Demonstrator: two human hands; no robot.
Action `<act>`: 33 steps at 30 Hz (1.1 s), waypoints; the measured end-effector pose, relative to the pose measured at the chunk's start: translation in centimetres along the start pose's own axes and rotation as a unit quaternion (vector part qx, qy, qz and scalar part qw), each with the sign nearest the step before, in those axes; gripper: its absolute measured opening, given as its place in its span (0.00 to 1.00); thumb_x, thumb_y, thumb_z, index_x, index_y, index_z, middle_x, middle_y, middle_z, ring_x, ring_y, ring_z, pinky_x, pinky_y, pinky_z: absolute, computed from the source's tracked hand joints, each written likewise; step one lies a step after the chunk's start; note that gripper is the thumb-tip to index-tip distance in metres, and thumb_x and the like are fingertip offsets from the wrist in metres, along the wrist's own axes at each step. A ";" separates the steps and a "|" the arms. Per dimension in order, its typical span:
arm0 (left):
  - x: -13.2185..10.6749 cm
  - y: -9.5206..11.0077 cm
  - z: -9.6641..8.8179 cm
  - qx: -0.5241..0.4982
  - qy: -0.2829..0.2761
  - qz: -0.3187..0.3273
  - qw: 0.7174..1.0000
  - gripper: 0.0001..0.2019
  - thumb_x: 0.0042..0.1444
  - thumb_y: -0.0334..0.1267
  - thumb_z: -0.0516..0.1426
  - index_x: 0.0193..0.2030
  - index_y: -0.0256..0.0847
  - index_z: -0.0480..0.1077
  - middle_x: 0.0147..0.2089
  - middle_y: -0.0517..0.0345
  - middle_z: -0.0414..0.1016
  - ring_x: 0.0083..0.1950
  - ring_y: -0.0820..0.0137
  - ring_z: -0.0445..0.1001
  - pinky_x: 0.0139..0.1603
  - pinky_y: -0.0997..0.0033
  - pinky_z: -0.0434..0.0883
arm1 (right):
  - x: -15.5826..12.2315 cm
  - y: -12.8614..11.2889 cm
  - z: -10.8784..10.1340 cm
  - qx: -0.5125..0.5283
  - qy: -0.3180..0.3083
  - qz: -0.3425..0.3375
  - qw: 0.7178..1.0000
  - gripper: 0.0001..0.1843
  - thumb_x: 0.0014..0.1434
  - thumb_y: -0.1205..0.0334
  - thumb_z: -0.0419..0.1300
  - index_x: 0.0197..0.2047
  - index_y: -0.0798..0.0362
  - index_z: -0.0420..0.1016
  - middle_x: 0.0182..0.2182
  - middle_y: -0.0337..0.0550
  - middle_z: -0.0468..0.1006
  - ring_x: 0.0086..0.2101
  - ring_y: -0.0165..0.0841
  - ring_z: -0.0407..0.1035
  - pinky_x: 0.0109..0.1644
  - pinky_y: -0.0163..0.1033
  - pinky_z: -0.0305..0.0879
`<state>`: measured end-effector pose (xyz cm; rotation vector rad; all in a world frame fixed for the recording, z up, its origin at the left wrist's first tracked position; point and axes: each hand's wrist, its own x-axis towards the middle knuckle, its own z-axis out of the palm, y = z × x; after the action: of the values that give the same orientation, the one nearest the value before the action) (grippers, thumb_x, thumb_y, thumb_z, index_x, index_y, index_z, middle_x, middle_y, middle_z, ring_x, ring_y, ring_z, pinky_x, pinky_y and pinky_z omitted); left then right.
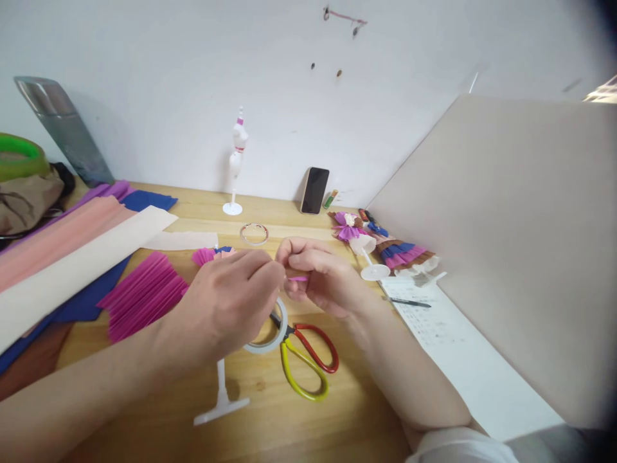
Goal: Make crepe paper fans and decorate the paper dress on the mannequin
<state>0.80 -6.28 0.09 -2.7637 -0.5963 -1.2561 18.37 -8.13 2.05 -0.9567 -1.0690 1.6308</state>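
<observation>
One pink strip [298, 278] between closed left hand [234, 292] and curled right hand [325, 273].

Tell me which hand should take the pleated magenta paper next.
Probably the left hand: the pleated magenta paper lies beside its wrist, on its own side, while the right hand would have to reach across it.

dark phone [315, 191] near the white wall [168, 77], small green tube [330, 199] beside it, flask [66, 133] at far left
</observation>
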 end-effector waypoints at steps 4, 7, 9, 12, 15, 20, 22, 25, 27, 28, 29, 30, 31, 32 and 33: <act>0.3 0.1 0.3 -0.062 0.005 -0.063 0.996 0.08 0.58 0.26 0.52 0.29 0.40 0.66 0.25 0.63 0.69 0.24 0.76 0.62 0.26 0.75 0.61 | -0.1 -0.3 -0.4 -0.086 -0.013 -0.036 0.996 0.15 0.49 0.53 0.63 0.23 0.54 0.66 0.19 0.34 0.64 0.19 0.23 0.53 0.20 0.31 0.45; 0.6 0.2 0.2 -0.136 -0.017 -0.143 0.980 0.07 0.55 0.27 0.53 0.28 0.41 0.66 0.23 0.64 0.68 0.24 0.77 0.62 0.26 0.75 0.61 | -0.4 -0.7 -0.8 -0.241 -0.014 -0.106 0.965 0.19 0.54 0.48 0.62 0.25 0.55 0.68 0.21 0.35 0.65 0.23 0.25 0.55 0.25 0.33 0.50; 0.8 0.3 0.1 -0.181 -0.021 -0.194 0.964 0.07 0.54 0.28 0.53 0.27 0.41 0.67 0.22 0.65 0.67 0.23 0.77 0.62 0.25 0.77 0.61 | -0.6 -1.1 -1.0 -0.311 -0.018 -0.139 0.940 0.17 0.55 0.48 0.62 0.29 0.56 0.73 0.25 0.38 0.69 0.26 0.27 0.60 0.29 0.34 0.56; 1.0 0.4 -0.1 -0.208 -0.031 -0.245 0.946 0.06 0.53 0.28 0.54 0.26 0.40 0.68 0.21 0.65 0.67 0.23 0.78 0.62 0.23 0.77 0.60 | -0.8 -1.3 -1.0 -0.336 -0.020 -0.140 0.931 0.13 0.53 0.55 0.64 0.36 0.56 0.76 0.30 0.42 0.76 0.30 0.31 0.67 0.32 0.35 0.63; 1.1 0.4 -0.1 -0.202 -0.018 -0.244 0.948 0.06 0.52 0.29 0.54 0.26 0.40 0.68 0.21 0.65 0.68 0.23 0.77 0.62 0.23 0.77 0.59 | -0.7 -1.1 -0.9 -0.339 0.011 -0.150 0.929 0.07 0.50 0.62 0.63 0.33 0.56 0.76 0.27 0.41 0.77 0.27 0.29 0.67 0.31 0.35 0.65; 1.0 0.4 -0.2 -0.206 -0.028 -0.244 0.947 0.05 0.53 0.29 0.55 0.27 0.40 0.69 0.22 0.64 0.69 0.24 0.77 0.63 0.25 0.76 0.61 | -0.6 -0.6 -0.9 -0.349 0.034 -0.158 0.923 0.04 0.50 0.65 0.61 0.29 0.56 0.76 0.24 0.39 0.75 0.24 0.27 0.64 0.27 0.33 0.62; 1.2 0.4 -0.4 -0.242 -0.048 -0.276 0.929 0.05 0.54 0.30 0.54 0.28 0.40 0.69 0.22 0.65 0.69 0.24 0.77 0.63 0.25 0.77 0.61 | -0.6 -0.6 -0.8 -0.365 0.044 -0.156 0.917 0.04 0.51 0.65 0.60 0.29 0.56 0.75 0.23 0.38 0.74 0.24 0.27 0.64 0.26 0.33 0.60; 1.5 0.5 -0.8 -0.296 -0.043 -0.333 0.894 0.03 0.55 0.31 0.54 0.33 0.39 0.68 0.22 0.66 0.68 0.24 0.77 0.64 0.24 0.78 0.61 | -0.7 -0.7 -0.6 -0.401 0.058 -0.161 0.900 0.05 0.51 0.65 0.58 0.27 0.56 0.74 0.22 0.38 0.72 0.23 0.27 0.63 0.26 0.33 0.58; 1.7 0.5 -1.0 -0.316 -0.052 -0.354 0.878 0.02 0.55 0.33 0.54 0.34 0.39 0.68 0.23 0.66 0.68 0.24 0.77 0.65 0.24 0.78 0.62 | -0.7 -0.7 -0.5 -0.425 0.066 -0.169 0.887 0.05 0.51 0.64 0.57 0.26 0.55 0.73 0.22 0.37 0.72 0.23 0.27 0.62 0.26 0.33 0.58; 1.8 0.5 -1.0 -0.320 -0.069 -0.361 0.873 0.03 0.54 0.33 0.54 0.32 0.39 0.68 0.22 0.66 0.68 0.24 0.76 0.65 0.24 0.78 0.62 | -0.7 -0.6 -0.4 -0.435 0.067 -0.173 0.881 0.06 0.50 0.64 0.57 0.26 0.55 0.73 0.21 0.37 0.71 0.23 0.27 0.62 0.26 0.33 0.58; 1.9 0.4 -1.0 -0.323 -0.089 -0.366 0.868 0.04 0.54 0.34 0.54 0.30 0.39 0.69 0.22 0.65 0.68 0.24 0.76 0.65 0.24 0.78 0.61 | -0.8 -0.6 -0.4 -0.444 0.068 -0.176 0.876 0.06 0.50 0.65 0.57 0.26 0.55 0.73 0.21 0.37 0.71 0.23 0.27 0.62 0.27 0.33 0.58; 1.9 0.3 -0.9 -0.325 -0.112 -0.371 0.863 0.07 0.54 0.34 0.54 0.27 0.38 0.69 0.22 0.64 0.68 0.24 0.76 0.65 0.24 0.78 0.61 | -0.8 -0.6 -0.3 -0.451 0.068 -0.176 0.872 0.06 0.50 0.65 0.56 0.25 0.55 0.73 0.21 0.37 0.71 0.23 0.27 0.62 0.27 0.33 0.58; 1.9 0.2 -0.9 -0.329 -0.127 -0.378 0.856 0.08 0.53 0.35 0.54 0.25 0.38 0.69 0.21 0.64 0.67 0.24 0.76 0.65 0.23 0.78 0.61 | -0.8 -0.5 -0.3 -0.459 0.069 -0.176 0.868 0.06 0.50 0.65 0.56 0.25 0.55 0.73 0.21 0.37 0.71 0.24 0.28 0.62 0.27 0.33 0.58; 1.9 0.0 -0.8 -0.337 -0.138 -0.389 0.846 0.08 0.53 0.35 0.54 0.24 0.38 0.69 0.20 0.64 0.67 0.23 0.76 0.65 0.22 0.78 0.61 | -0.8 -0.5 -0.3 -0.464 0.070 -0.176 0.865 0.06 0.50 0.66 0.56 0.25 0.54 0.73 0.21 0.37 0.71 0.24 0.28 0.62 0.28 0.33 0.58; 1.9 -0.1 -0.7 -0.351 -0.147 -0.402 0.833 0.08 0.52 0.35 0.55 0.24 0.38 0.70 0.19 0.64 0.67 0.22 0.76 0.66 0.21 0.78 0.60 | -0.8 -0.5 -0.3 -0.467 0.072 -0.177 0.863 0.06 0.49 0.66 0.56 0.24 0.54 0.72 0.21 0.37 0.72 0.24 0.28 0.62 0.28 0.33 0.58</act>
<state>1.38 -5.67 1.97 -3.4893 -1.8075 -1.3499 18.96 -8.78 2.50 -1.3478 -1.8521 0.6648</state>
